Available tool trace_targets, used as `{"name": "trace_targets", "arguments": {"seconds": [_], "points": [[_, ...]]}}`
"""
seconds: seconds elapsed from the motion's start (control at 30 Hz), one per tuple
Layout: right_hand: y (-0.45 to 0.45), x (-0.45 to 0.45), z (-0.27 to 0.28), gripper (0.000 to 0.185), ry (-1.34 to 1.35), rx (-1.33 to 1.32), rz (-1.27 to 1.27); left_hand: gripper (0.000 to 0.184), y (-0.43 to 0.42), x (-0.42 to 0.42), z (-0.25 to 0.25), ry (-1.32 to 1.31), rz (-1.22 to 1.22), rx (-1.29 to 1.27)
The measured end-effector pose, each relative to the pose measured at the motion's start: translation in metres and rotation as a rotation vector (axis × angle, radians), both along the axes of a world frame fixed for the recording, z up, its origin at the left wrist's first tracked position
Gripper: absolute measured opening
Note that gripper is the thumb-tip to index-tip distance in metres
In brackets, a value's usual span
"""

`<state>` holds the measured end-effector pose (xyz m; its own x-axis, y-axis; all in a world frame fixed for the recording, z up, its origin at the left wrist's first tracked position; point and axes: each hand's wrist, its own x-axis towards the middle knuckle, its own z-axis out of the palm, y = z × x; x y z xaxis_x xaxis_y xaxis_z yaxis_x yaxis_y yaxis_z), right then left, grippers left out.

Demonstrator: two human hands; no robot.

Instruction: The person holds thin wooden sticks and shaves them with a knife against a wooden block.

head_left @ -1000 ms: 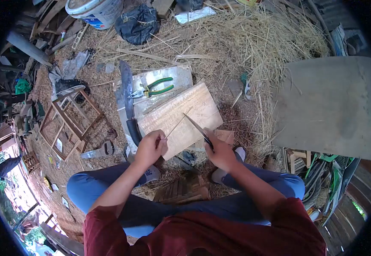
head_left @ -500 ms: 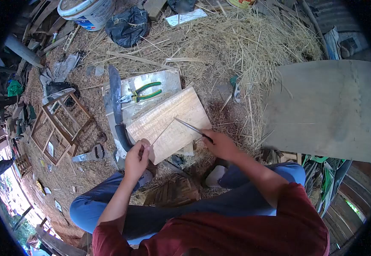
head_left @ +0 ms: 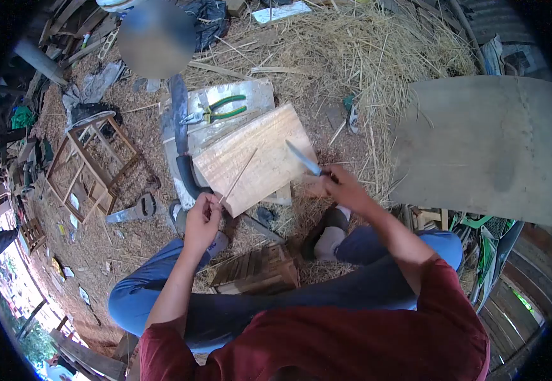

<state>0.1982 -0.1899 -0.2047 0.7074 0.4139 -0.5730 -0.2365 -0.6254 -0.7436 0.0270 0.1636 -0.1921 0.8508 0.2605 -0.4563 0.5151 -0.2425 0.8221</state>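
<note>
My left hand (head_left: 203, 219) pinches the lower end of a thin wooden stick (head_left: 243, 173), which slants up and to the right over a pale wooden board (head_left: 260, 159). In my right hand (head_left: 344, 187) is a knife (head_left: 302, 157), its blade pointing up and left above the board's right side. Blade and stick are apart. Beyond the board, green-handled pliers (head_left: 222, 109) lie on a worn slab (head_left: 257, 95). A machete (head_left: 181, 120) with a black handle lies along the slab's left side, its handle end close to my left hand.
A wooden frame (head_left: 91, 166) and a handsaw (head_left: 132, 210) lie at left. Straw (head_left: 377, 57) covers the ground ahead, and a large flat sheet (head_left: 479, 149) is at right. A small slatted wooden piece (head_left: 257, 270) sits between my legs. A blurred round patch hides part of the top left.
The knife has come away from the stick, moving up and right, and its blade is turned more broadly to view. The stick now points more steeply upward. The whole view has shifted slightly.
</note>
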Motion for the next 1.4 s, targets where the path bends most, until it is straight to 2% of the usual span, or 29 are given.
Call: {"name": "trace_targets", "arguments": {"seconds": [0.2, 0.27, 0.33, 0.4, 0.47, 0.5, 0.53, 0.6, 0.63, 0.7, 0.77, 0.83, 0.87, 0.9, 0.93, 0.97, 1.0, 1.07, 1.17, 1.27, 1.4], "points": [[0.018, -0.006, 0.02, 0.02, -0.098, 0.041, -0.073, 0.009, -0.003, -0.028, 0.008, -0.113, -0.065, 0.061], [0.028, -0.02, 0.034, 0.027, -0.188, -0.193, -0.003, 0.009, -0.004, -0.04, 0.005, -0.151, -0.043, 0.073], [0.022, -0.03, 0.022, 0.028, -0.206, -0.163, -0.033, 0.009, -0.004, -0.046, 0.008, -0.194, -0.076, 0.15], [0.009, -0.034, -0.012, 0.026, -0.165, -0.026, -0.215, 0.01, -0.001, -0.044, 0.0, -0.205, -0.071, 0.134], [0.002, -0.037, -0.01, 0.026, -0.173, -0.091, -0.275, 0.011, -0.002, -0.039, 0.005, -0.21, -0.067, 0.108], [-0.002, -0.038, -0.008, 0.025, -0.155, -0.151, -0.319, 0.012, -0.008, -0.032, 0.014, -0.294, -0.039, 0.161], [-0.007, -0.037, -0.011, 0.025, -0.182, -0.159, -0.322, 0.013, -0.016, -0.022, 0.025, -0.381, -0.004, 0.211], [-0.02, -0.028, -0.028, 0.028, -0.171, -0.166, -0.517, 0.014, -0.03, -0.002, 0.072, -0.406, 0.04, 0.146], [-0.024, -0.019, -0.049, 0.028, -0.197, -0.17, -0.519, 0.014, -0.035, 0.008, 0.094, -0.479, 0.084, 0.151], [-0.026, -0.009, -0.084, 0.032, -0.119, -0.035, -0.936, 0.014, -0.037, 0.025, 0.12, -0.562, 0.111, 0.153], [-0.009, -0.02, -0.085, 0.034, -0.129, -0.129, -0.963, 0.014, -0.04, 0.037, 0.132, -0.634, 0.084, 0.191], [-0.005, -0.024, -0.102, 0.037, -0.134, -0.282, -0.953, 0.014, -0.041, 0.047, 0.116, -0.583, 0.052, 0.204], [-0.004, -0.019, -0.12, 0.037, -0.137, -0.269, -0.963, 0.014, -0.043, 0.058, 0.104, -0.53, 0.031, 0.226], [0.005, -0.018, -0.133, 0.031, -0.123, -0.215, -1.093, 0.014, -0.046, 0.064, 0.087, -0.481, 0.027, 0.119], [0.014, -0.023, -0.146, 0.025, -0.101, -0.165, -1.226, 0.014, -0.051, 0.064, 0.082, -0.477, 0.008, 0.128], [0.027, -0.032, -0.121, 0.022, -0.039, -0.099, -1.248, 0.014, -0.058, 0.063, 0.077, -0.453, -0.01, 0.061], [0.03, -0.03, -0.123, 0.022, -0.023, -0.099, -1.26, 0.015, -0.067, 0.062, 0.07, -0.425, -0.025, -0.008], [0.027, -0.022, -0.14, 0.018, -0.14, -0.167, -1.162, 0.015, -0.077, 0.058, 0.065, -0.387, -0.045, -0.019], [0.004, 0.009, -0.216, 0.02, -0.083, -0.151, -1.094, 0.013, -0.084, 0.05, 0.044, -0.313, -0.091, -0.034], [-0.006, 0.039, -0.267, 0.021, -0.139, -0.282, -1.165, 0.007, -0.086, 0.045, 0.021, -0.305, -0.066, -0.104], [-0.016, 0.061, -0.281, 0.034, 0.001, -0.374, -1.116, 0.007, -0.091, 0.061, 0.013, -0.138, -0.081, -0.132]]}}
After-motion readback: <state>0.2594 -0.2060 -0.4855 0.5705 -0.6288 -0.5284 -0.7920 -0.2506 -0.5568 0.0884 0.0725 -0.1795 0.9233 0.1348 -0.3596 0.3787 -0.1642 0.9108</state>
